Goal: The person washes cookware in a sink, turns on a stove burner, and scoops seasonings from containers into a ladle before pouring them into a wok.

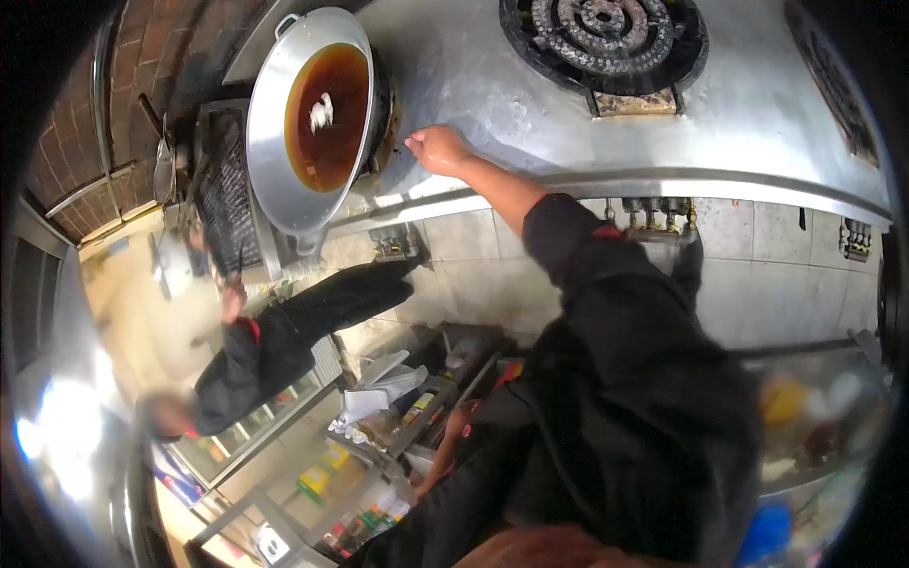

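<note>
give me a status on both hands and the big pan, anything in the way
Right hand curled beside the pan. Left hand low, partly hidden, grip unclear. Pan holds brown liquid, something white in it. Co-worker left of pan, not blocking.

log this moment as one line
right hand: curled, grasp unclear | nearby: wok | wok contents: brown liquid, white clump | also: burner, co-worker

Wok (pixel 267 142) is bare metal, smooth, soft sheen. Liquid (pixel 331 156) in it: glossy. Counter (pixel 454 76): smooth stainless-looking metal, reflective, smudged. Burner (pixel 606 43): rough, cast-looking metal. Tiles (pixel 724 284) below counter: smooth, low gloss. Brickwork (pixel 161 43): rough, matt. Person's outstretched sleeve (pixel 568 241): matt cloth. Blue item (pixel 765 532): plastic-looking, blurred, finish unclear.
</note>
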{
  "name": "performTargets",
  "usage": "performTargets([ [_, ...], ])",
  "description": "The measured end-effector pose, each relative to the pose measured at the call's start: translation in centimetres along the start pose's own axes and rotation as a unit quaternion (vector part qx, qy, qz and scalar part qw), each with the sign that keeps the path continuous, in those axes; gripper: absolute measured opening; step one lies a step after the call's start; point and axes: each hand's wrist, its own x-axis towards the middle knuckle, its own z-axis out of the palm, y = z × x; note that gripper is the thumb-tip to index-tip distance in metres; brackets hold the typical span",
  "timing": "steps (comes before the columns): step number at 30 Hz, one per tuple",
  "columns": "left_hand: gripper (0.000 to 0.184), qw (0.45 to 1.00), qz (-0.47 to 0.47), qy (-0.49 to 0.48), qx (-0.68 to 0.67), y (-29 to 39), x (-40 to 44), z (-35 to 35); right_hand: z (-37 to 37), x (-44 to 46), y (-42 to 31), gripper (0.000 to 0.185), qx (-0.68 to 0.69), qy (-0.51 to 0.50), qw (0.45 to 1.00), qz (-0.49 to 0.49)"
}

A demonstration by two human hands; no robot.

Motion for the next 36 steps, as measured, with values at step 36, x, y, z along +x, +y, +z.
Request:
performTargets([
  [36,0.038,0.988,-0.065,-0.007,0.141,7.5,2.3,2.2,-4.2,-7.8,-2.7,0.028,0.158,-0.027,0.987,-0.027],
])
